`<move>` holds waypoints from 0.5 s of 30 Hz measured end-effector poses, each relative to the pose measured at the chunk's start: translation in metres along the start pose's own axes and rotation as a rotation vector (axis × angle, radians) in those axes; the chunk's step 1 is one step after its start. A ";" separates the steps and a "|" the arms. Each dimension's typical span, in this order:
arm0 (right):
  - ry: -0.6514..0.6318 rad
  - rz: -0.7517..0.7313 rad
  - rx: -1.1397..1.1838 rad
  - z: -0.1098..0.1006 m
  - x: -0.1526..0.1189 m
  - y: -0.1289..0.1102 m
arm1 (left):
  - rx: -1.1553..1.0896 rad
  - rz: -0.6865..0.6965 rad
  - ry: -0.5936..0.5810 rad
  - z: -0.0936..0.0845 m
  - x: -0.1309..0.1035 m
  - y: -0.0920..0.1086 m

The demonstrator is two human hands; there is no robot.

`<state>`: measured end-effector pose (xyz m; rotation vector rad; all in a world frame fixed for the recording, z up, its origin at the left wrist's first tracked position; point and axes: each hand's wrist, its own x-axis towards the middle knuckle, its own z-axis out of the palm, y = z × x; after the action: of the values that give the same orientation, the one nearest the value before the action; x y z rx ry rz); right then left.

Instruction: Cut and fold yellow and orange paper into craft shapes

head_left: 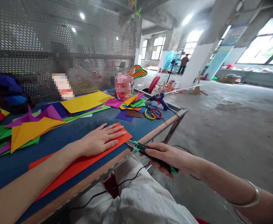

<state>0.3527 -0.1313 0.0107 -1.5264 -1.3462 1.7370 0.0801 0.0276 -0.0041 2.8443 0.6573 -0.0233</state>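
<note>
A folded orange-red sheet [80,173] lies along the front edge of the blue tabletop. My left hand [99,138] presses flat on its right part, fingers stretched out. In my right hand [161,155] is a black and green utility knife [140,148], with my fingers wrapped round its handle. The blade points left, at the near right corner of the orange-red sheet; whether it touches the sheet I cannot tell.
Beyond my left hand lie yellow sheets [85,102] and a stack of small coloured pieces [134,104]. Scissors [153,113], a blue glue gun [161,100] and a pink bottle [123,87] stand or lie at the right end. Folded coloured sheets [34,130] are on the left. A black cord [117,186] crosses my lap.
</note>
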 end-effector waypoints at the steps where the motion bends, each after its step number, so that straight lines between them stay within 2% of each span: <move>1: -0.001 0.007 -0.006 0.000 -0.001 0.000 | -0.002 0.001 0.001 0.000 0.000 0.000; 9: 0.016 0.056 0.015 0.004 -0.004 -0.005 | 0.017 0.009 0.012 0.000 0.001 0.000; 15: -0.026 0.076 0.062 0.007 -0.001 -0.006 | 0.011 0.019 0.025 0.001 0.000 -0.001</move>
<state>0.3450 -0.1321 0.0158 -1.5446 -1.2493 1.8332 0.0795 0.0286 -0.0058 2.8658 0.6371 0.0120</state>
